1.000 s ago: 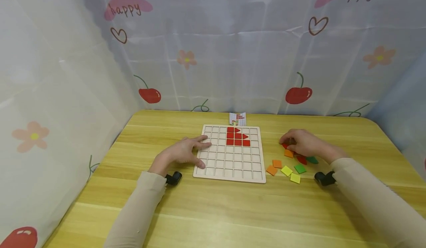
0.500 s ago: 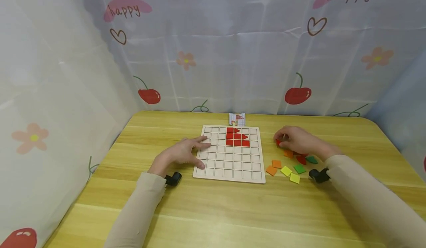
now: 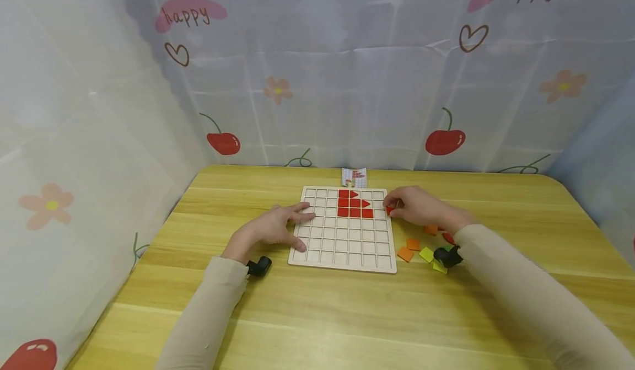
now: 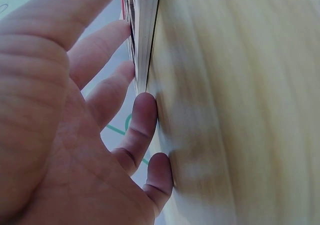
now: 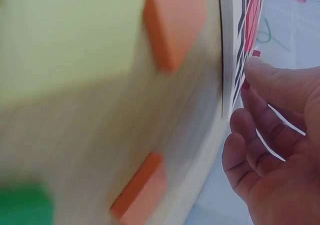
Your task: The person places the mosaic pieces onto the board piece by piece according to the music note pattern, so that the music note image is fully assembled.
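Note:
A square wooden grid board point(image 3: 342, 243) lies on the table, with several red tiles point(image 3: 354, 203) set in its upper cells; two of them are pointed. My left hand point(image 3: 273, 225) rests on the board's left edge, fingers spread; in the left wrist view its fingertips point(image 4: 145, 105) touch the edge and the tabletop. At the board's right edge, my right hand point(image 3: 419, 204) pinches a small red tile point(image 3: 389, 210) between thumb and fingers. That tile is mostly covered by the fingers, so its full shape is hidden.
Loose orange tiles point(image 3: 405, 254), yellow tiles point(image 3: 426, 255) and a partly hidden red piece point(image 3: 448, 237) lie right of the board, below the right forearm. A small printed pattern card point(image 3: 354, 177) sits behind the board. A patterned curtain point(image 3: 317, 83) stands behind the table.
My right hand has picked up the red tile from the loose pile and carried it left to the board's right edge. My left hand stays where it was.

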Demonstrator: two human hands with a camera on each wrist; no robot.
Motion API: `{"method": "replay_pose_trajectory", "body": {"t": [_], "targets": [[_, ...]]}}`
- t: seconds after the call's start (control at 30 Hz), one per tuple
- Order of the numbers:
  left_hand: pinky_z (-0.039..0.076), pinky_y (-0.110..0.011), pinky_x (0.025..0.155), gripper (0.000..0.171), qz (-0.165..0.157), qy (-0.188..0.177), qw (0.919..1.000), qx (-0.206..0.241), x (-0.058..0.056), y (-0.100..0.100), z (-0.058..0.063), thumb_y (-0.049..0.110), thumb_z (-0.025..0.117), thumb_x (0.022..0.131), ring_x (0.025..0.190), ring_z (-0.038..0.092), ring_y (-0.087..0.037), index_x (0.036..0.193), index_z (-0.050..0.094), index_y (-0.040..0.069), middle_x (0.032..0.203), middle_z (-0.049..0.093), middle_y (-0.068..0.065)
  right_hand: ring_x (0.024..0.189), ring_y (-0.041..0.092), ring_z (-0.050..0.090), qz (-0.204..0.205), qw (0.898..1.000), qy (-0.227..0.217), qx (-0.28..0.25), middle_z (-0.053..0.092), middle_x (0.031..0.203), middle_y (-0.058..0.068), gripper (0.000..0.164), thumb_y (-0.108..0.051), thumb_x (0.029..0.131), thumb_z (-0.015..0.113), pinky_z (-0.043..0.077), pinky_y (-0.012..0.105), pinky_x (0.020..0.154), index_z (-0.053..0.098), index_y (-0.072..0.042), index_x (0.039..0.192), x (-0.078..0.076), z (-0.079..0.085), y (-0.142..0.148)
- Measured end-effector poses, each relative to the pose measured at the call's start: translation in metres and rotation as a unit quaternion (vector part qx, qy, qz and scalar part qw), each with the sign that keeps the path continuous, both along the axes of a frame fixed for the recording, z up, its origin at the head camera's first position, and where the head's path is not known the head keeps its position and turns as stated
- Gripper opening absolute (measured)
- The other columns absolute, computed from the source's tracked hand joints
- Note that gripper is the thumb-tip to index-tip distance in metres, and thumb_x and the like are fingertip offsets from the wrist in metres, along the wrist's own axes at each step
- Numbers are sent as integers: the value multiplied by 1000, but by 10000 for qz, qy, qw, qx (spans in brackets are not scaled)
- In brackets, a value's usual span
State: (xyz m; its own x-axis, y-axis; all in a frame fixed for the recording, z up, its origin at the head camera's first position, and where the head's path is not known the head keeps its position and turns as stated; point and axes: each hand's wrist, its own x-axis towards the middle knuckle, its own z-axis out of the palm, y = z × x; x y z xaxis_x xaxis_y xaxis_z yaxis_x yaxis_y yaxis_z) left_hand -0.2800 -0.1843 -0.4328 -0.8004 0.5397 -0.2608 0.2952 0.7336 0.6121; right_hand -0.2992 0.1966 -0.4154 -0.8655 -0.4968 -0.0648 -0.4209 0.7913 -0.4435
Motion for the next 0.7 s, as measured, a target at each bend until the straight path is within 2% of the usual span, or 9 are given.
{"method": "replay_pose_trajectory", "body": {"t": [0.13, 0.37, 0.7], "targets": [[22, -61, 124, 86, 17, -33, 10000, 34, 0, 0, 1, 39, 89, 77, 159, 7, -40, 153, 50, 35, 172, 20, 15, 93, 21, 61, 76, 9999, -82, -20, 74, 107, 5, 20, -12, 95, 74, 53, 43, 90, 74, -7, 114, -3, -2, -11], [25, -59, 123, 85, 10, 9, 10000, -4, -2, 0, -1, 40, 89, 77, 158, 12, -37, 152, 50, 37, 172, 20, 16, 88, 19, 60, 224, 9997, -127, -1, 72, 100, 4, 17, -9, 95, 74, 53, 38, 86, 75, -6, 111, -6, -4, -19], [25, -58, 123, 86, 3, -28, 10000, -20, -2, 1, -1, 41, 89, 76, 158, 12, -37, 152, 50, 37, 172, 20, 16, 88, 19, 61, 143, 9999, -53, -47, 73, 97, 3, 18, -7, 94, 73, 53, 39, 86, 75, -5, 112, -6, -8, -22]]}}
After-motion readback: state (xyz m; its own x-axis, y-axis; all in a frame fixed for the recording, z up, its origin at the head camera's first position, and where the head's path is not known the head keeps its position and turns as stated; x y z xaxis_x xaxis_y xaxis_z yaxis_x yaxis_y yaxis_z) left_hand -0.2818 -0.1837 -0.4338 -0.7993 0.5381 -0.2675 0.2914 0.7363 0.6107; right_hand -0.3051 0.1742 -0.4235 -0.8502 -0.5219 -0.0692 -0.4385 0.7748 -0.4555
